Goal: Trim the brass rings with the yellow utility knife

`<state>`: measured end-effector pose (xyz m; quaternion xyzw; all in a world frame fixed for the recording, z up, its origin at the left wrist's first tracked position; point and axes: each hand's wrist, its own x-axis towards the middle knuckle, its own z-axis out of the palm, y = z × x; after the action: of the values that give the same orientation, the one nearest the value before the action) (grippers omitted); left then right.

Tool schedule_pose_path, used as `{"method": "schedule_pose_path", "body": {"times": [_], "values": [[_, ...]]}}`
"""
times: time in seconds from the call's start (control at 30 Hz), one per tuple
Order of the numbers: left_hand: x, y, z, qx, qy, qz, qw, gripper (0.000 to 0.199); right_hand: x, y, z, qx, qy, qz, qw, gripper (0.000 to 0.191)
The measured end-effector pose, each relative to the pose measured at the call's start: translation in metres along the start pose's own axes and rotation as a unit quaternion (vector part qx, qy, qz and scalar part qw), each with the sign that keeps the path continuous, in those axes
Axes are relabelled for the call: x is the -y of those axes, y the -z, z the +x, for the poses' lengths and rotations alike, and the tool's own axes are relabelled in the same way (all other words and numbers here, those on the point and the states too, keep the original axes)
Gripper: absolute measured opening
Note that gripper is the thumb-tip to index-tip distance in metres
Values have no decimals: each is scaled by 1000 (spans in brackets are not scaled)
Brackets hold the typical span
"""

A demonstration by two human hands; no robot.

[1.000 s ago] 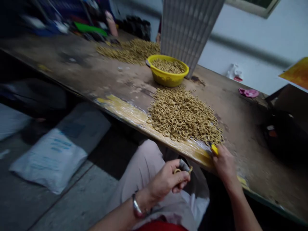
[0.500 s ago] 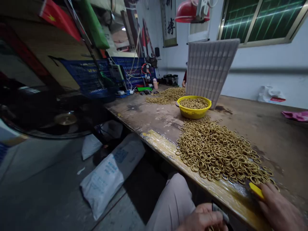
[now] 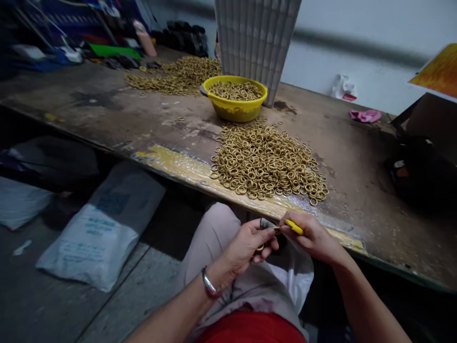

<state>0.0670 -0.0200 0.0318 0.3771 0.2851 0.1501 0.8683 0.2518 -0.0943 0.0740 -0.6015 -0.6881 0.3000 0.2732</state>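
Over my lap, my left hand [image 3: 250, 243] is closed, pinching a brass-coloured ring [image 3: 277, 229] between thumb and a finger wrapped in grey tape. Another ring [image 3: 260, 247] shows within its curled fingers. My right hand [image 3: 312, 236] grips a yellow-handled knife [image 3: 294, 226] right beside the pinched ring; its blade is hidden by the fingers. Both hands meet just in front of the table edge. Beyond them, a heap of brass-coloured rings [image 3: 264, 162] is spread over the table.
A yellow basin [image 3: 235, 109] full of rings stands behind the heap, against an upright grey ribbed panel [image 3: 255, 43]. Farther back left lies another ring pile [image 3: 182, 74]. Clear tape covers the table edge [image 3: 178, 164]. White sacks [image 3: 89, 238] lie on the floor. A pink cloth [image 3: 364, 116] rests at right.
My view has swung right and down. My right hand, with the knife, has come from beside the heap to my left hand, and the two now meet at a ring.
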Motion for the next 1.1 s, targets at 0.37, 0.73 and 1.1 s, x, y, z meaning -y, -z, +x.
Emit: {"method": "schedule_pose_path", "body": {"times": [0.37, 0.73, 1.1], "values": [[1, -5, -9, 2, -20, -7, 1000, 39, 6, -33, -23, -133, -31, -99, 986, 15], [1, -7, -19, 11, -102, 186, 977, 21, -8, -37, -22, -70, -219, -325, 918, 23], [10, 0, 3, -1, 9, 1, 1000, 39, -69, 34, 24, -145, -268, -438, 846, 26]]}}
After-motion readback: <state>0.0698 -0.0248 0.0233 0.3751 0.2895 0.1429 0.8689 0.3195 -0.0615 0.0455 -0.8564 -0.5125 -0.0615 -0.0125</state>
